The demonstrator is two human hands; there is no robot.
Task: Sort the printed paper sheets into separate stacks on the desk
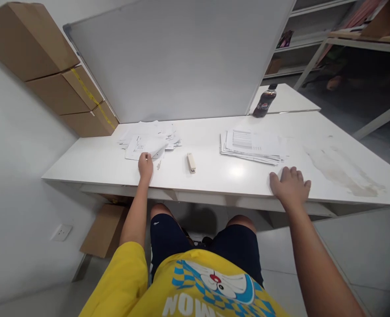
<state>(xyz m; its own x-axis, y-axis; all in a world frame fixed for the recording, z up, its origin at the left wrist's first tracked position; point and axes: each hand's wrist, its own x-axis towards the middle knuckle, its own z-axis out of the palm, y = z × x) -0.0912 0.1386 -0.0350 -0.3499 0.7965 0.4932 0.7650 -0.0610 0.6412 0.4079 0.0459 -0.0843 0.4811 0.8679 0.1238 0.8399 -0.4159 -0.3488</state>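
My left hand (145, 166) is closed on the near edge of a sheet of paper (144, 145), whose right corner curls up. That sheet lies over a loose, untidy pile of papers (149, 128) on the left of the white table. My right hand (291, 185) rests on the tabletop near its front edge, fingers spread, holding nothing. Just beyond it lies a neater stack of printed papers (251, 146). Between the two piles sits a small cream-coloured stapler (191, 163).
A dark cola bottle (265, 101) stands at the back right. Cardboard boxes (54, 90) are stacked at the left, beside a whiteboard (182, 61) along the table's rear. A brownish smear (343, 169) marks the tabletop at right. Another box (104, 231) is below the table.
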